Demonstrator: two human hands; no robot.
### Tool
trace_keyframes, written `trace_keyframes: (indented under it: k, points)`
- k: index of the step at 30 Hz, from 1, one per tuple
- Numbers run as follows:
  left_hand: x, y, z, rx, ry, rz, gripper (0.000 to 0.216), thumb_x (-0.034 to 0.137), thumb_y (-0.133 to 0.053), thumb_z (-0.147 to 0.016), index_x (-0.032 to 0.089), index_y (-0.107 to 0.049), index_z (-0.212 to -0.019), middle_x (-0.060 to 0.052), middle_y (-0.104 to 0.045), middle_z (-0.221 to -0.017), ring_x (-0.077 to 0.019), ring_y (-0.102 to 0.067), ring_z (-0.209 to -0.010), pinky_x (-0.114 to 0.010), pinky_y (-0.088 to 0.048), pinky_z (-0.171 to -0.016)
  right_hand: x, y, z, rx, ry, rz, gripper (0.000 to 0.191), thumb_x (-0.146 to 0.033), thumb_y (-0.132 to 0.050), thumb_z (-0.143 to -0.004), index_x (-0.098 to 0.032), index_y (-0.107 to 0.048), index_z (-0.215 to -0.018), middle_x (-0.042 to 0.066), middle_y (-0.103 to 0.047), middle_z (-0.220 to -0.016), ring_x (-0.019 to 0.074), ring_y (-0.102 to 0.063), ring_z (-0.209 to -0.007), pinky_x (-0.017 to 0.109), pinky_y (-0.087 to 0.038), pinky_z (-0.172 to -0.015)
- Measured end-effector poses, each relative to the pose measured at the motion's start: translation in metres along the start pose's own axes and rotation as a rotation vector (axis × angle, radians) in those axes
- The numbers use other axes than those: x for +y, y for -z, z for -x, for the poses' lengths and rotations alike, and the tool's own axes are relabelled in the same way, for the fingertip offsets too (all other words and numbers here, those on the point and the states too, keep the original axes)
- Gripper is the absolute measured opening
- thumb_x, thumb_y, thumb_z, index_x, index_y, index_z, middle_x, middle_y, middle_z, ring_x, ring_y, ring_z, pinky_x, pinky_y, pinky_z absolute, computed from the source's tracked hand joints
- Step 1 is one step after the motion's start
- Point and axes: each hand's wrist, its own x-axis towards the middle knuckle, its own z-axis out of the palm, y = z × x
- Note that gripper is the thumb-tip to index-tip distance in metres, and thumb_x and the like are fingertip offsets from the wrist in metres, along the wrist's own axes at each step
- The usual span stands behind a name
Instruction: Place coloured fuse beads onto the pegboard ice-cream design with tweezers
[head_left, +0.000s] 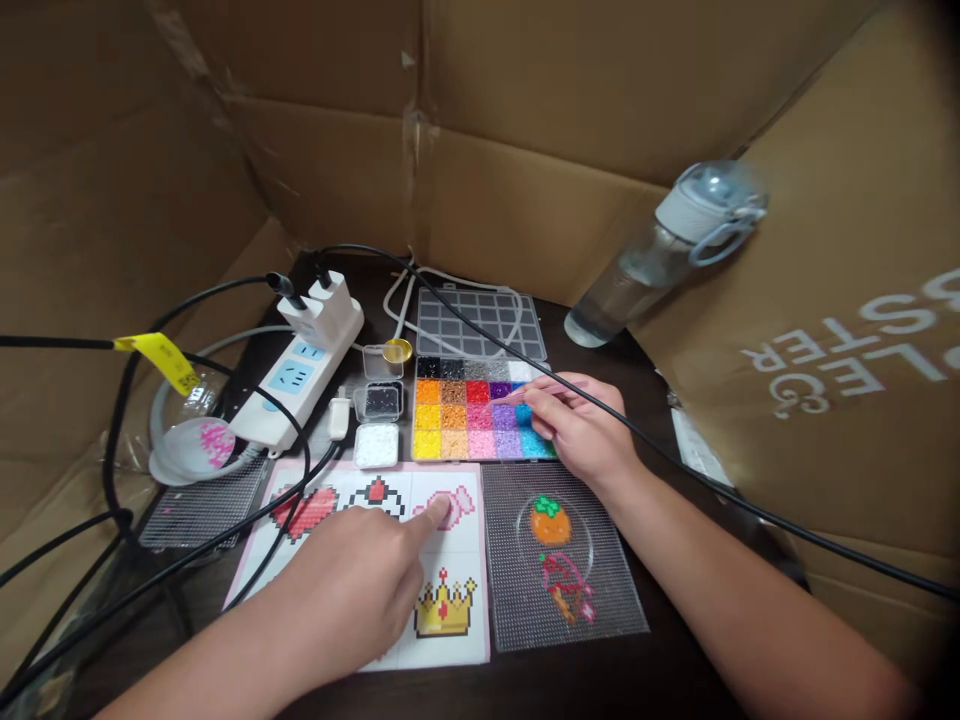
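My left hand (360, 580) rests on a white pattern sheet (457, 650), index finger stretched out onto the pink candy picture (459, 502), the other fingers curled under. My right hand (581, 432) hovers over a bead organiser box (457, 418) full of coloured beads, fingers pinched on pink tweezers (517, 397) whose tip points at the purple and red compartments. Below that hand lies a clear pegboard (525, 600) carrying an orange fruit design (550, 522) and a partly laid pink and orange shape (568, 590).
A white power strip (300, 375) with plugs and black cables lies at the left, beside small bead tubs (381, 402). The box's open lid (480, 322) lies behind. A water bottle (664, 255) leans on cardboard walls. A second pegboard (199, 510) sits left.
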Motion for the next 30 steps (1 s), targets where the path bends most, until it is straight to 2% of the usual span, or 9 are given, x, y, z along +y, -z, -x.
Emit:
trace_keyframes:
  k: [6,11,21,25,30]
  points:
    - [0.000,0.000,0.003,0.054,-0.005,-0.006,0.057,0.023,-0.028,-0.092,0.023,-0.040,-0.148,-0.014,-0.072,-0.080,-0.0293,-0.068,-0.074,-0.037,-0.048,-0.062,0.005,0.001,-0.006,0.035,0.019,-0.119,0.021,-0.035,-0.076,-0.075,-0.015,-0.073,-0.074,0.008,-0.073,-0.072,0.0052,-0.039,-0.042,0.023,-0.024,-0.037]
    - [-0.001,0.000,0.005,0.096,-0.002,0.026,0.056,0.022,-0.030,-0.091,0.026,-0.045,-0.145,-0.012,-0.072,-0.080,-0.0263,-0.068,-0.073,-0.034,-0.047,-0.062,0.003,0.000,-0.006,0.078,0.023,-0.203,0.020,-0.033,-0.079,-0.070,-0.015,-0.069,-0.072,0.008,-0.075,-0.073,0.0046,-0.038,-0.041,0.023,-0.024,-0.037]
    - [-0.002,-0.002,0.005,0.164,-0.003,0.086,0.053,0.024,-0.034,-0.090,0.027,-0.052,-0.140,-0.013,-0.074,-0.087,-0.0265,-0.069,-0.080,-0.036,-0.050,-0.070,-0.005,0.001,0.001,0.113,0.020,-0.227,0.026,-0.034,-0.082,-0.065,-0.016,-0.066,-0.072,0.007,-0.074,-0.069,0.0050,-0.038,-0.040,0.023,-0.024,-0.037]
    - [-0.003,-0.001,0.005,0.160,-0.024,0.058,0.054,0.023,-0.032,-0.090,0.026,-0.051,-0.141,-0.013,-0.075,-0.088,-0.0275,-0.070,-0.080,-0.034,-0.048,-0.067,-0.011,0.007,0.014,0.116,0.015,-0.236,0.024,-0.032,-0.083,-0.064,-0.016,-0.067,-0.071,0.007,-0.074,-0.069,0.0055,-0.040,-0.041,0.022,-0.024,-0.038]
    - [-0.001,0.000,0.005,0.134,0.004,0.004,0.054,0.026,-0.032,-0.091,0.030,-0.050,-0.141,-0.013,-0.075,-0.091,-0.0272,-0.070,-0.082,-0.034,-0.046,-0.066,-0.015,0.025,0.051,0.147,0.000,-0.174,0.023,-0.036,-0.082,-0.064,-0.019,-0.068,-0.069,0.007,-0.074,-0.071,0.0094,-0.049,-0.047,0.023,-0.027,-0.039]
